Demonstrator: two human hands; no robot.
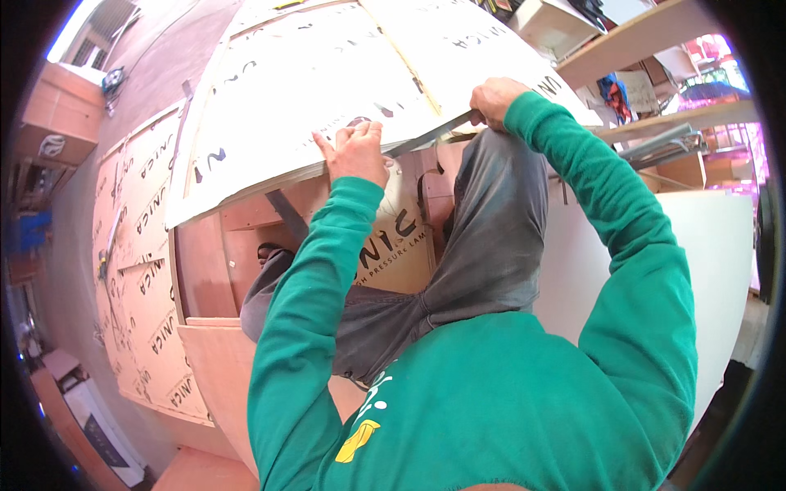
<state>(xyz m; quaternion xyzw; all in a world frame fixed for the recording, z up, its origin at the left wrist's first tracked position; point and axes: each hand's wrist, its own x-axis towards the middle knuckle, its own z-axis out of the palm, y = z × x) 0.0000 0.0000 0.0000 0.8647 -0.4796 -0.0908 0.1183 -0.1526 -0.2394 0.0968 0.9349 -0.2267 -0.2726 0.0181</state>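
A large white-faced board [278, 106] with dark printed marks lies in front of me, its near edge toward my body. My left hand [358, 155] grips that near edge, with fingers on the top face and the thumb side lower down. Farther right, my right hand [496, 100] is closed around the end of a flat dark-grey strip [434, 135]. The strip runs along the board's edge toward my left hand; its exact kind is unclear. My right knee is bent up just under the right hand.
Below the board is an open wooden frame [205, 270], with a printed brown panel [397, 245] inside it. More printed boards [147, 303] lie at the left. A white panel [655, 245] stands on the right, near wooden beams [647, 45] and grey metal lengths [663, 147].
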